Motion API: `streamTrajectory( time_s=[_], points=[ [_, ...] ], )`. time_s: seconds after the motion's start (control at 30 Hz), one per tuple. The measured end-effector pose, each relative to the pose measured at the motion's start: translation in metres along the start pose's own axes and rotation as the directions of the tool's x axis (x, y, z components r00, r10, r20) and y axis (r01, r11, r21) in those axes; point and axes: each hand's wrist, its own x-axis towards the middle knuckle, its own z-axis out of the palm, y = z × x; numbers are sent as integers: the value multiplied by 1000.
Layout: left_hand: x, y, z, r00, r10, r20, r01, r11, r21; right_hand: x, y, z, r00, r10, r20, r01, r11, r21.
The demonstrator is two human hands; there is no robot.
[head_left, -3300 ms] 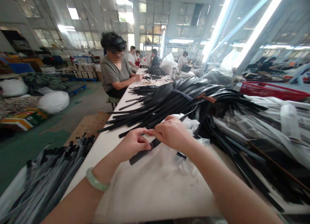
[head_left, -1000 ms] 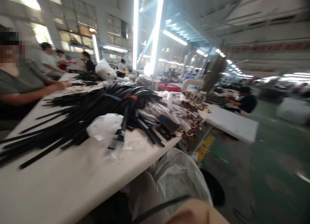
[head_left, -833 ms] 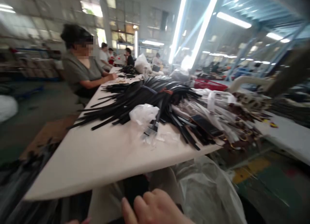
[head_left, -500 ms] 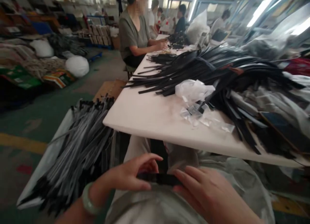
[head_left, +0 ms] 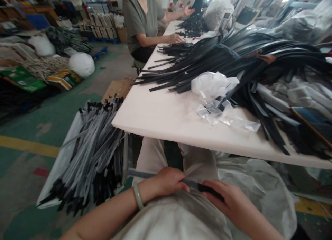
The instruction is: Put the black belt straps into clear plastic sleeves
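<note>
A seated worker holds a strip (head_left: 141, 173), grey for most of its length and black at one end, across the lap, below the near edge of a pale table (head_left: 160, 110). The left hand (head_left: 169, 181), a green bangle (head_left: 138, 196) at its wrist, is curled closed around the grey length, whose end juts out past the wrist; the right hand (head_left: 224, 195) grips the black end between thumb and fingers, though the exact placing of its fingertips is hard to make out. On the tabletop, crumpled clear plastic (head_left: 212, 86) lies against a large heap of black straps (head_left: 204, 60). Beside the table, at left, more grey-and-black strips (head_left: 90, 157) are piled lengthwise. Farther along the same side, a co-worker in an olive top (head_left: 145, 20) raises one hand and rests the other on the table.
</note>
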Motion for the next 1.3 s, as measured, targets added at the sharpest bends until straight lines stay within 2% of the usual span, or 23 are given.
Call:
streamTrajectory(
  time_s=[0.13,0.27,0.37,0.5,0.6,0.73,0.8,0.97,1.1,1.2,1.3],
  points=[
    [5,14,1,997,77,4,-77,997,-10,12,-4,2,999,-22,31,18,990,141],
    [6,26,-4,994,85,-65,-84,996,28,27,-15,12,998,-55,14,51,978,200],
    [-1,25,-19,992,46,-117,-37,996,81,25,-12,11,999,-32,-3,32,970,242],
    [-14,15,-33,990,-57,-128,80,980,181,7,8,-7,994,24,110,-44,982,184],
    [-8,16,-24,993,-38,-111,62,975,215,6,7,-10,982,46,184,-75,986,151],
    [5,24,-10,994,77,-76,-57,970,236,19,-11,1,985,40,169,-70,983,172],
    [4,22,-14,992,94,-85,-70,967,246,18,-11,1,983,55,177,-87,980,181],
    [-4,17,-29,996,20,-92,5,964,267,12,0,-10,976,92,196,-125,979,164],
    [5,30,-21,988,90,-126,-56,966,253,28,-12,-6,990,62,130,-93,965,246],
    [9,34,-17,976,95,-196,-45,969,242,31,-14,1,982,142,126,-183,884,431],
    [8,33,-19,962,47,-268,13,975,221,26,-7,10,943,308,127,-309,668,677]
  ],
)
